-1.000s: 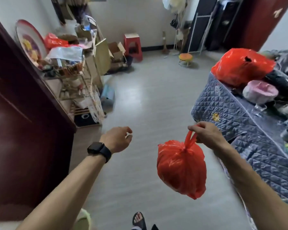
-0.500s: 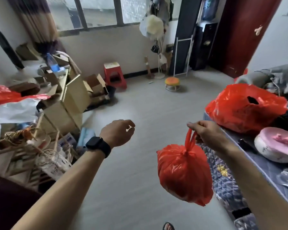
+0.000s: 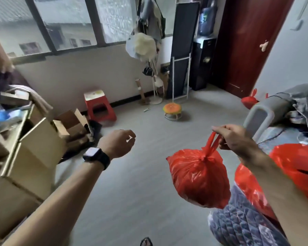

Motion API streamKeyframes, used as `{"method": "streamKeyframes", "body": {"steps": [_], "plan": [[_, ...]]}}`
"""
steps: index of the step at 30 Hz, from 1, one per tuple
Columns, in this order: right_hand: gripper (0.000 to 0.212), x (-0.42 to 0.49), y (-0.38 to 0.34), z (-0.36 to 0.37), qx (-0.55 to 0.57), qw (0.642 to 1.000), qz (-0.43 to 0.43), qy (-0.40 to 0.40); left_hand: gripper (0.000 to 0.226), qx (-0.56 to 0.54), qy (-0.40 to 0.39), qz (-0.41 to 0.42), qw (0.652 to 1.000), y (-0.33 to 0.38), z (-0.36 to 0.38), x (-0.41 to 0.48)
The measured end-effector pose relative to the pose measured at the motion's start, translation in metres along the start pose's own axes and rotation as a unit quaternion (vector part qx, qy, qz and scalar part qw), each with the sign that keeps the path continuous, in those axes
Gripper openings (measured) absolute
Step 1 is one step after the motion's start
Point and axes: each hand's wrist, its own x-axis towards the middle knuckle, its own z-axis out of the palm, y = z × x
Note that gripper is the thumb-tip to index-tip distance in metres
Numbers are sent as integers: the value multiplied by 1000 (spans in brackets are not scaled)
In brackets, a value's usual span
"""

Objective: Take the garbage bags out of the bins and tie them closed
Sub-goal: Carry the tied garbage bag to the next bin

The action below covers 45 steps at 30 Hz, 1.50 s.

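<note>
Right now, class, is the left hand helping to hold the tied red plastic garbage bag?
No: the tied red plastic garbage bag hangs by its handles from the right hand alone, while the left hand is apart from it.

- A knotted garbage bag [image 3: 199, 176] of thin, glossy, crinkled red plastic.
- A second red bag [image 3: 295, 167], the same shiny film.
- Quilted blue-grey cloth cover [image 3: 242, 226], matt.
- Matt brown cardboard boxes [image 3: 36, 146].
- A red plastic stool [image 3: 99, 105].
- Smooth grey floor [image 3: 132, 201] with a faint sheen.
</note>
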Motion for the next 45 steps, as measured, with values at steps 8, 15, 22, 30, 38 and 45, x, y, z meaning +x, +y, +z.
{"method": "streamKeyframes", "body": {"steps": [8, 15, 22, 30, 38, 45], "plan": [[32, 217, -55, -10, 49, 996, 8, 78, 27, 18, -29, 93, 995, 34, -15, 300], [35, 420, -56, -47, 35, 997, -1, 75, 29, 17, -38, 174, 984, 130, 27, 536], [34, 636, -58, -109, 30, 995, 30, 86, 28, -7, -43, 192, 980, 223, 49, 754], [29, 871, -40, -191, 26, 987, 66, 142, 37, -24, -55, 237, 970, 322, 95, 1003], [25, 1075, -20, -283, 79, 965, 120, 217, 30, -6, -82, 312, 946, 457, 118, 1249], [26, 1231, 28, -373, 105, 948, 155, 259, 32, 10, -101, 393, 914, 612, 168, 1412]]}}
